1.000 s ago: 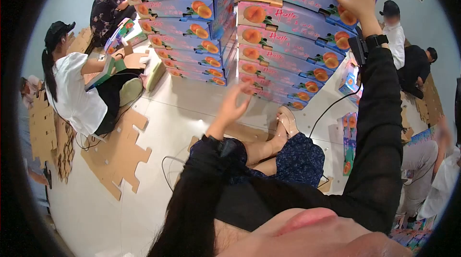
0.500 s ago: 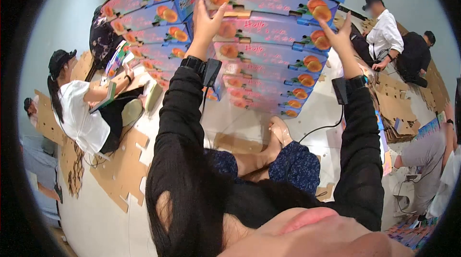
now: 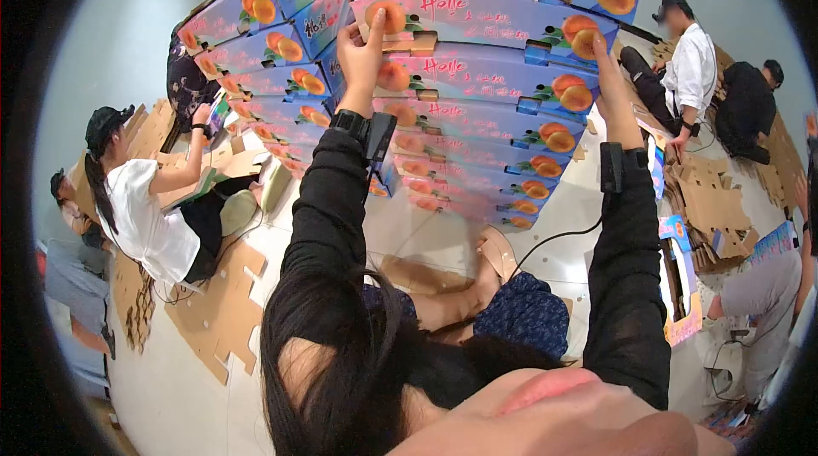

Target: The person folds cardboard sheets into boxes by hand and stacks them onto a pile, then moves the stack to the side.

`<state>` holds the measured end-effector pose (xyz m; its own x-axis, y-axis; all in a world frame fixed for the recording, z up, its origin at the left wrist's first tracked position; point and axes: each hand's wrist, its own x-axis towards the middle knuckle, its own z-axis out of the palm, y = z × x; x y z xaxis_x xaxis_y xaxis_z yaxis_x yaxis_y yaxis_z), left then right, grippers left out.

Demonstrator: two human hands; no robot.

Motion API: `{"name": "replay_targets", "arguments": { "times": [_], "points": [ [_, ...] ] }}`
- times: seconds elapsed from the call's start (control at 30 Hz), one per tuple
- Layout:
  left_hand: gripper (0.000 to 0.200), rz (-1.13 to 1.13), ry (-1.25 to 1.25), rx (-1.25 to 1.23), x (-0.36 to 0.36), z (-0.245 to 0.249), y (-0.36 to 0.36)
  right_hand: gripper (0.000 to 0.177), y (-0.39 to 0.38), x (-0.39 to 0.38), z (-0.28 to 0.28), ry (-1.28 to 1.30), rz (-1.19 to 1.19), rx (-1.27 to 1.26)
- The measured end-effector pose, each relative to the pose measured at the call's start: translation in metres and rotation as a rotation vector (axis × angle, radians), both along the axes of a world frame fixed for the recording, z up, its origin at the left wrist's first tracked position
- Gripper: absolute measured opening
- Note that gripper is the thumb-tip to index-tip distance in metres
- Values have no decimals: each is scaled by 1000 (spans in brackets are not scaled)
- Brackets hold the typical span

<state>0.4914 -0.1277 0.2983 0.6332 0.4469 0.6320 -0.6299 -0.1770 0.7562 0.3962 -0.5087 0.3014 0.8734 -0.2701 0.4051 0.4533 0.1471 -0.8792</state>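
A tall stack of blue-and-pink printed fruit boxes [image 3: 477,72], with peach pictures on the fronts, stands before me. My left hand [image 3: 361,60] is at the left end of the second box [image 3: 486,20] from the top in view, its thumb pressed on the front face and its fingers around the corner. At the right end of the same box my right hand [image 3: 615,89] lies against the side, with a finger or thumb up over the front corner and the rest hidden. A second stack of similar boxes [image 3: 281,45] stands close on the left.
A person in a white top [image 3: 149,200] sits at left beside flat cardboard sheets [image 3: 217,307]. Another person in a white shirt [image 3: 688,68] and one in black [image 3: 745,111] are at right, near stacked cardboard [image 3: 703,200]. A cable [image 3: 554,236] runs from my right wrist.
Both hands have closed in from a spread pose onto the box's ends, the right one moving inward. The stacks sit slightly lower in view. The left person's arm has risen.
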Motion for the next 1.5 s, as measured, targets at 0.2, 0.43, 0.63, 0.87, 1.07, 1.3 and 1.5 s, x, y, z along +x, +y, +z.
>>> {"name": "replay_targets", "arguments": {
  "times": [0.2,0.43,0.63,0.87,1.07,1.3,1.5],
  "points": [
    [49,263,-134,5,10,-18,5,59,8,-7,-4,-127,-37,-73],
    [40,429,-338,20,13,-23,2,55,21,-18,-6,-222,-86,-119],
    [59,248,-41,-160,7,-14,5,59,28,-23,-5,-271,-168,-259],
    [75,68,127,-20,12,-18,11,62,23,-24,-8,-150,-216,-247],
    [74,118,120,-63,1,-14,6,67,28,-26,-8,-145,-261,-270],
    [73,68,-6,-58,3,-11,4,64,28,-30,-10,-127,-272,-262],
    [72,-36,98,-47,-1,-12,11,62,27,-27,-12,-164,-278,-282]
  ]
}}
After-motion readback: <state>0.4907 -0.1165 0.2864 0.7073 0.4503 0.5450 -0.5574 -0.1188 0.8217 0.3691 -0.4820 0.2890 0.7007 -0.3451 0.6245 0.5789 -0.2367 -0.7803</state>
